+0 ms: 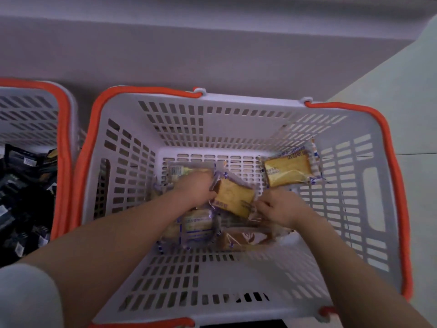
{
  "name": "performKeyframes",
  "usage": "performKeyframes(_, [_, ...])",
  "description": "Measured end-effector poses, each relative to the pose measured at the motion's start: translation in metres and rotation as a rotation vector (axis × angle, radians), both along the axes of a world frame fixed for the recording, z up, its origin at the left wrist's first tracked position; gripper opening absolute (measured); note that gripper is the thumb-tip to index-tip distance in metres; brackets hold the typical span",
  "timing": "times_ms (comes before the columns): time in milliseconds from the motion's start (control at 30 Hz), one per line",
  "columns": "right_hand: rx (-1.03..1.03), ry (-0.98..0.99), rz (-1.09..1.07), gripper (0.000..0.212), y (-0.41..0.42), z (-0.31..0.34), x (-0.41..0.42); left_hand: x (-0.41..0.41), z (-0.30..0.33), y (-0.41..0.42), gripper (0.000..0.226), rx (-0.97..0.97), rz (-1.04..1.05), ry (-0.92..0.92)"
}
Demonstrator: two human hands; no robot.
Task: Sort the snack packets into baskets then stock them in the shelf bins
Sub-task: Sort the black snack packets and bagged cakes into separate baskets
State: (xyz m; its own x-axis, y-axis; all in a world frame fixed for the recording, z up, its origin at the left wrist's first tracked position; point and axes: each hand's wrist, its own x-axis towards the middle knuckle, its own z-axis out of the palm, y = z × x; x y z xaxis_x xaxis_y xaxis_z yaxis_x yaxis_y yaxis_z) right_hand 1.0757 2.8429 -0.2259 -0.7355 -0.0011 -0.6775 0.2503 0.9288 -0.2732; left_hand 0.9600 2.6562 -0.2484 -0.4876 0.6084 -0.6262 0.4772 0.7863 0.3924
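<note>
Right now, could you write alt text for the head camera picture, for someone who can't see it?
Two bare hands, the left hand and right hand, reach into a white basket with orange handles and grip a yellow snack packet between them, among other packets on its floor. A second basket of dark packets stands to the left.

Matt plastic basket (pixel 236 129); seemingly glossy film packets (pixel 287 170).

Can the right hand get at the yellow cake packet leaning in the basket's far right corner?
Probably yes. The right hand is already down inside the white basket, and the cake packet leans just beyond it with nothing over it. The hand is gripping wrappers now, so it must free itself first.
</note>
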Motion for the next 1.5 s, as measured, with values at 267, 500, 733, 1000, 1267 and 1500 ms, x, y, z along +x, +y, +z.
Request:
performKeyframes(267, [-0.100, 0.227, -0.436, 0.047, 0.015, 0.008, 0.032, 0.049, 0.018, 0.012, 0.029, 0.305, -0.234, -0.039])
performKeyframes(500, [-0.308, -0.132, -0.166, 0.030, -0.026, 0.018, -0.003, 0.056, 0.021, -0.007, 0.031, 0.424, -0.227, -0.277])
performKeyframes(733, [-0.106, -0.429, -0.185, 0.026, -0.017, 0.006, 0.000, 0.025, -0.016, -0.030, 0.039, 0.009, -0.418, -0.059])
performKeyframes(1000, [0.080, -0.281, -0.241, 0.012, -0.040, -0.032, 0.000, 0.038, -0.024, -0.004, 0.039, -0.202, -0.430, 0.036])
performKeyframes(1267, [-0.212, -0.137, -0.720, 0.029, -0.070, -0.068, -0.018, 0.036, -0.026, -0.036, 0.040, -0.320, -0.495, 0.062])
performKeyframes(1500, [-0.701, -0.144, -1.092, 0.021, -0.093, -0.059, -0.030, 0.024, -0.019, -0.036, 0.047, -0.257, -0.386, -0.219])
